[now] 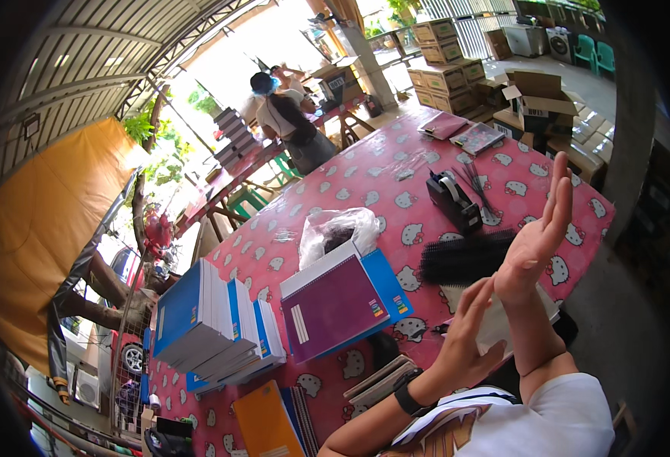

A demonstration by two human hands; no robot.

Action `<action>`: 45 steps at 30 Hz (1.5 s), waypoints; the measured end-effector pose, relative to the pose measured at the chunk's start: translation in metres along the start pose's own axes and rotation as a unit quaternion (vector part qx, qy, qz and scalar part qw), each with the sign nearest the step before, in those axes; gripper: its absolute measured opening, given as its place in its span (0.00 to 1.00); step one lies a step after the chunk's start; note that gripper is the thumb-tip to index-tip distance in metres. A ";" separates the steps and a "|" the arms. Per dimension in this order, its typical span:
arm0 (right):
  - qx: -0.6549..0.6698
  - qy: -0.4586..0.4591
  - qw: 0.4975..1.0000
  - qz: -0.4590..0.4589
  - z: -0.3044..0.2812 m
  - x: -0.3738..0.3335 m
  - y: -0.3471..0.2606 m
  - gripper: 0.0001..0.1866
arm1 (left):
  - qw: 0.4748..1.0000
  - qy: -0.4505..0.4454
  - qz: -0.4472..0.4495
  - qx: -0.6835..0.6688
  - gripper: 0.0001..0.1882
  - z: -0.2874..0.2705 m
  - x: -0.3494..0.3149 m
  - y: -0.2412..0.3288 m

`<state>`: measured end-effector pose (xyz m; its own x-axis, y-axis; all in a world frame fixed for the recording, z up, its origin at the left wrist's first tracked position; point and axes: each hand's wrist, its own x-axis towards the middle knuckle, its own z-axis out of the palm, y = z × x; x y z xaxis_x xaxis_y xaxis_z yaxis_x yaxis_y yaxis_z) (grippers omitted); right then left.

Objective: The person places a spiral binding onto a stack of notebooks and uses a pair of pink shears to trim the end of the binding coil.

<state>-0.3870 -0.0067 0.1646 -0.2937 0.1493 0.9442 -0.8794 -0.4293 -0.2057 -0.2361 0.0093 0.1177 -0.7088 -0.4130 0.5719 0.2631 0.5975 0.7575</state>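
My right hand (534,240) is raised over the right side of the table, fingers stretched out and nothing in it. My left hand (468,333), with a dark band on its wrist, has its fingers extended; their tips reach the base of my right hand near the wrist. Beneath both hands lies a pale stack of sheets (495,335), partly covered by my arms. Just beyond it is a bundle of black spiral binding coils (461,259). Left of my hands, a purple spiral notebook (335,308) rests on a blue cover (390,282).
Stacked blue notebooks (198,320) and an orange notebook (266,419) stand at the left. A plastic bag (362,225), a black tape dispenser (454,202), thin dark rods (481,194) and a pink notebook (443,124) lie farther back. Another person (293,126) stands at a far table; cartons (540,99) fill the right.
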 end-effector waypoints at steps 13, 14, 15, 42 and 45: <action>-0.013 0.012 0.999 0.034 0.008 -0.003 -0.005 0.42 | 0.991 0.005 0.062 0.116 0.45 -0.014 0.016 0.021; -0.021 0.007 0.999 0.030 0.005 0.001 -0.007 0.43 | 0.992 0.001 0.062 0.111 0.45 -0.009 0.015 0.020; -0.004 0.040 0.999 0.017 0.002 0.014 -0.009 0.43 | 0.995 -0.001 0.052 0.080 0.44 -0.002 0.012 0.017; 0.101 -0.079 0.990 0.062 0.024 -0.041 -0.012 0.39 | 0.996 0.069 -0.051 -0.022 0.39 -0.009 -0.021 -0.009; 0.139 -0.107 0.981 0.085 0.041 -0.046 -0.010 0.31 | 0.994 0.034 -0.085 0.051 0.33 -0.019 -0.051 -0.010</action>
<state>-0.3496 -0.0456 0.1338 -0.3165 -0.1230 0.9406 -0.6795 -0.6625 -0.3153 -0.1905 0.0114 0.0866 -0.6900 -0.5583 0.4606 0.0728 0.5796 0.8116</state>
